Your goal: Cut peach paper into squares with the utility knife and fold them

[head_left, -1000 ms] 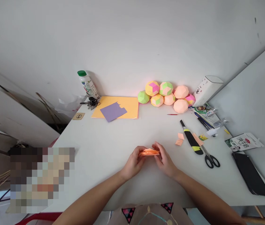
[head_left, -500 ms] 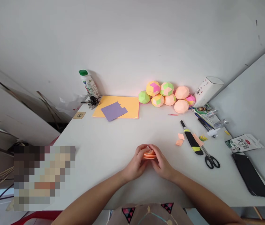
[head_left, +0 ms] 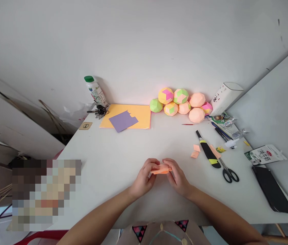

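Between my two hands is a small piece of folded orange paper [head_left: 161, 169], held just above the white table near its front. My left hand [head_left: 145, 177] pinches its left end, thumb below and fingers on top. At the other end, my right hand [head_left: 178, 177] grips the paper's right edge between thumb and fingers. Part of the paper is hidden behind the fingers. To the right of my right hand lie small peach paper pieces [head_left: 195, 151], with a black and yellow utility knife [head_left: 208, 152] and black-handled scissors [head_left: 230, 175] beyond them.
Several faceted paper balls [head_left: 181, 96] are stacked against the wall. Purple paper [head_left: 123, 121] lies on yellow sheets [head_left: 144, 117], near a green-capped bottle [head_left: 96, 92] and keys [head_left: 100, 110]. A black phone-like slab [head_left: 272, 190], a milk carton [head_left: 265, 154] and a glue bottle [head_left: 232, 144] are on the right.
The orange paper has turned in my hands, now showing a flatter, wider face. My hands have moved slightly apart, and the paper's left end shows more.
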{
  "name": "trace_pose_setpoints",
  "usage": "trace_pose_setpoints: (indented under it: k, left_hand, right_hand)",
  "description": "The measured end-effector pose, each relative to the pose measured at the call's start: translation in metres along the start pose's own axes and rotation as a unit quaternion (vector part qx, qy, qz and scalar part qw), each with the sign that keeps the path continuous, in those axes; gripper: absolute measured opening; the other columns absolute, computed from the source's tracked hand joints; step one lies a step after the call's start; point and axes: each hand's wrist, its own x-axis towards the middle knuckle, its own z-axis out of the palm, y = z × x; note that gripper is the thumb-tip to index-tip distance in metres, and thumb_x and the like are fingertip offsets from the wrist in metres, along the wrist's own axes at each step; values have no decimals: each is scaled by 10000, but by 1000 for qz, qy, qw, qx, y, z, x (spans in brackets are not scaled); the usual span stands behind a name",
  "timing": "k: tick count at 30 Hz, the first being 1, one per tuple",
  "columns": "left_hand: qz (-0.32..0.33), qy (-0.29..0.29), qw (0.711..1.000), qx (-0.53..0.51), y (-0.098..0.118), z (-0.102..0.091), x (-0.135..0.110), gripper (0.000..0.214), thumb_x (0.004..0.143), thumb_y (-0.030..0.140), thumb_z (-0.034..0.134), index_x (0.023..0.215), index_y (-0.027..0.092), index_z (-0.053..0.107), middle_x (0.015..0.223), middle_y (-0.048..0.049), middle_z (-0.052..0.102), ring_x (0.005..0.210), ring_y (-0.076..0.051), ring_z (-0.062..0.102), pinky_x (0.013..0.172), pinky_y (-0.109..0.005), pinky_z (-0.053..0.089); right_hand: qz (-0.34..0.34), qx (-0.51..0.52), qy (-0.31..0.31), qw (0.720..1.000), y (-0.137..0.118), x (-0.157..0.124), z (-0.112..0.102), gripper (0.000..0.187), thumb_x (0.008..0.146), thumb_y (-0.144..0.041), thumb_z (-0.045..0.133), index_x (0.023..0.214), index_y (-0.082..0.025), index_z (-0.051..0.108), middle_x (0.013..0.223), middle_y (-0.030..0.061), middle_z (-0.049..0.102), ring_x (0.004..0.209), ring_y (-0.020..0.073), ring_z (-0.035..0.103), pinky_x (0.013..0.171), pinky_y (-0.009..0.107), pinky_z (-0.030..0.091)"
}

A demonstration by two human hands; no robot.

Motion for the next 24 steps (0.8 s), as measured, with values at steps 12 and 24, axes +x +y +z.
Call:
trace_pose_setpoints:
  k: [12, 24]
  left_hand:
    - [-93, -7, 996, -14, 0, -2, 6, 221, 910, 148, 363, 1017, 221, 543, 973, -53, 585, 899, -171, 577, 794, -338, 493]
    - [-47, -18, 998, 31, -18, 9, -7, 823, 708, -28, 423, 1409, 263, 104, 1319, -151, 262, 1196, -272, 397, 928, -499, 451]
  right_hand:
    - [35, -34, -2, 999, 2, 2, 3, 331, 960, -212, 331, 1281, -242, 406, 1149, 107, 562, 1093, 230, 544, 926, 436, 499]
    - [-27, -137, -25, 990, 8, 0, 8, 691, 847, -57, 368, 1466, -224, 111, 1317, 161, 414, 1230, 289, 412, 966, 537, 454]
